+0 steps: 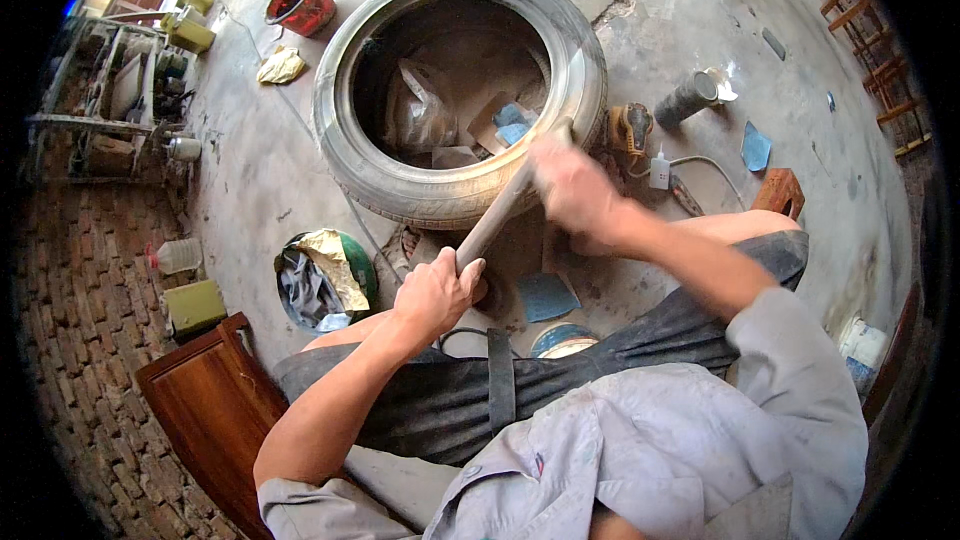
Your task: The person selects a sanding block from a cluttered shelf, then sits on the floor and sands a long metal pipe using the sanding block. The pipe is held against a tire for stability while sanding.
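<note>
A long, greyish-brown wooden bar (496, 216) slants up from my lap and its far end rests at the near rim of a worn tire (385, 180) lying flat on the floor. My left hand (432, 297) is closed around the bar's near end. Curled over the far part of the bar is my right hand (577, 190), smeared by motion; anything pinched in it is hidden. Inside the tire are a clear plastic bag (422, 108) and blue scraps (513, 123). A blue sheet (547, 297), resembling sandpaper, lies below the bar.
Right of the tire are a yellow power tool (631, 130), a dark cylinder (687, 100), a white bottle (659, 172) and a cable. A red bucket (301, 5) stands far left. Nearer are a green tub (361, 270) of scraps and a brown wooden panel (212, 420).
</note>
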A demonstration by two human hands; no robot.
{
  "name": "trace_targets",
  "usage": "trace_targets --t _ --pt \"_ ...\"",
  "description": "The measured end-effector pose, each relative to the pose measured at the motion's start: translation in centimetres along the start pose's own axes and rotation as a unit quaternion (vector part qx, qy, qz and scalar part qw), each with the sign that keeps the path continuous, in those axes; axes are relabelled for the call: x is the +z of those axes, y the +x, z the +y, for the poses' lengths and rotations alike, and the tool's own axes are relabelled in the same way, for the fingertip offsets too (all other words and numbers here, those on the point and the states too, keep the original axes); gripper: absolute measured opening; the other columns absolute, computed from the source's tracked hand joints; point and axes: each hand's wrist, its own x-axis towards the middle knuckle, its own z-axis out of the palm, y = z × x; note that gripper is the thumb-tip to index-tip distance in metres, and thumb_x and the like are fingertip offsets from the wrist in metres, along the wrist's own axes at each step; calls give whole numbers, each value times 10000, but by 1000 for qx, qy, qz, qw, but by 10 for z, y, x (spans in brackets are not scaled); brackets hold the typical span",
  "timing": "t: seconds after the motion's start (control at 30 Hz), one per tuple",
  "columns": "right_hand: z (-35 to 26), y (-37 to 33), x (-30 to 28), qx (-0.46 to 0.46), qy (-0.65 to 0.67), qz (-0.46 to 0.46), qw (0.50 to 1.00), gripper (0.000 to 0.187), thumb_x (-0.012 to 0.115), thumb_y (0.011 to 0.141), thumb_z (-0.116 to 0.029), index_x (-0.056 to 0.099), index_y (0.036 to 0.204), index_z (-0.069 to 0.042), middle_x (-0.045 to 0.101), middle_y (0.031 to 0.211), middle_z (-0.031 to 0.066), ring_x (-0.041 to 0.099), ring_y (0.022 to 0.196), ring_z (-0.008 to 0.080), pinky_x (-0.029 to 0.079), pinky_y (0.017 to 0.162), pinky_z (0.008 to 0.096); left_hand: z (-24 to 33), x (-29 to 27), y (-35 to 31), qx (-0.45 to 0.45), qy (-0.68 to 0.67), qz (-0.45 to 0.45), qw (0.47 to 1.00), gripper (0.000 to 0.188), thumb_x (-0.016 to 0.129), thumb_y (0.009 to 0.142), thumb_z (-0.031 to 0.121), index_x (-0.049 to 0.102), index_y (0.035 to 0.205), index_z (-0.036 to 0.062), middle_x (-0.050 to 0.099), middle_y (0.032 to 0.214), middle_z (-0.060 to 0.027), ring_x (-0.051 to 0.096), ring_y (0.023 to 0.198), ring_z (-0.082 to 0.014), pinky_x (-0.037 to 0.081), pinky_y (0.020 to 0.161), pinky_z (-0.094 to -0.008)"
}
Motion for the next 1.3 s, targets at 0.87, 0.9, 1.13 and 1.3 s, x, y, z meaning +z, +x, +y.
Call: trace_targets --t 0.87,0.9,1.13,1.3 --pt "-50 -12 1 -118 -8 -11 993 487 592 767 -73 618 1230 78 640 1259 287 601 1266 405 435 1146 466 -31 37 -3 118 122 46 984 371 524 1037 289 584 1366 126 536 958 -186 658 673 -377 556 570 -493" --pt "-19 -8 -1 -83 9 -17 996 486 569 778 -59 619 1241 80 637 1268 295 603 1259 409 434 1149 460 -25 28 -3 111 118 46 986 352 524 1041 301 595 1327 109 547 947 -193 663 683 -388 558 578 -498" --pt "76 5 -3 96 -16 -9 995 389 547 949 -55 587 1310 86 608 1344 301 555 1317 422 438 1145 429 -17 15 7 -59 -58 59 995 465 595 993 487 596 991 21 680 862 -314 672 842 -529 545 757 -583" --pt "6 -3 -3 50 -42 -46 997 433 558 906 -90 601 1306 67 619 1316 306 556 1319 421 418 1163 441 3 -9 3 -122 -129 66 982 463 621 975 461 570 987 1 684 853 -336 666 873 -543 529 776 -586"
